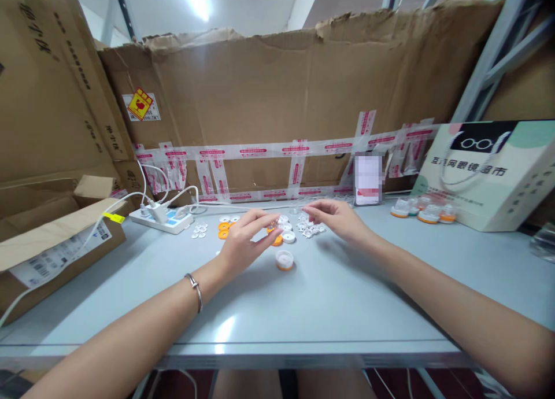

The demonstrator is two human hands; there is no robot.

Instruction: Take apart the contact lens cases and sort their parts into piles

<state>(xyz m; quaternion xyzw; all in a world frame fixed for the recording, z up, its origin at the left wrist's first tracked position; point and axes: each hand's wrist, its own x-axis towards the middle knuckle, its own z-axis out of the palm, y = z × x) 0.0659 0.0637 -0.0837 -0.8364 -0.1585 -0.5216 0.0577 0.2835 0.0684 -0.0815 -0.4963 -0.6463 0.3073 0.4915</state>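
My left hand (247, 243) is over the middle of the table, thumb and fingers curved toward each other in a loose pinch. Something small and pale seems to be at its fingertips, too small to name. Just beyond are white ring-shaped discs (288, 236) and orange discs (223, 234), partly hidden by this hand. My right hand (333, 217) hovers at a pile of small white plastic parts (310, 228), thumb and fingertips brought together; whatever they hold is hidden. Nearer me stands a round piece with a clear top and orange base (285, 260).
Tiny white pieces (199, 231) lie left, near a power strip (173, 221) with cables. An open cardboard box (65, 254) stands far left. A phone (368, 179) leans on the back cardboard. Several clear-topped round pieces (427, 211) sit beside a paper bag (481, 179).
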